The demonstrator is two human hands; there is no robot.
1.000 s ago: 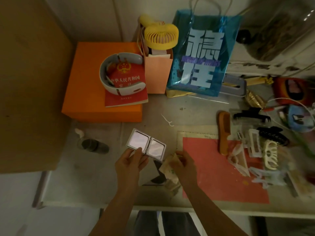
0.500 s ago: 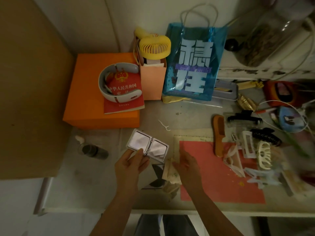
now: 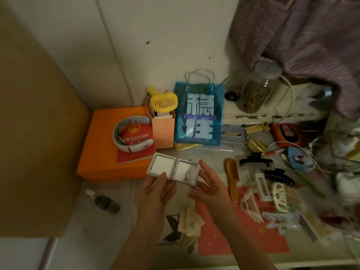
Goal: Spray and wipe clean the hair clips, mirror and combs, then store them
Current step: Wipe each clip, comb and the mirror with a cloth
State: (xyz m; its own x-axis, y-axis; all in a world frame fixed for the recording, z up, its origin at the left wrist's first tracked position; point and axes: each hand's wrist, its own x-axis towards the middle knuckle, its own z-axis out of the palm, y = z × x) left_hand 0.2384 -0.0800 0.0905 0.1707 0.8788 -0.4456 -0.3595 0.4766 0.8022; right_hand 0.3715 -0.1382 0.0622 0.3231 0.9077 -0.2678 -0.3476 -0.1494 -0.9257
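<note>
Both hands' grip: mirror; cluttered desk.

A pale wall with small dark marks fills the upper centre of the frame; a plain brown panel occupies the left side. A worn grey-white desk spans the lower frame, and purple fabric hangs at upper right. Lighting is dim and warm.

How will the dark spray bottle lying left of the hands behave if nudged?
The spray bottle lies on its side and looks round, so it would probably roll. It seems small and likely light. Its smooth wall may be slippery if wet; that can't be seen.
</note>
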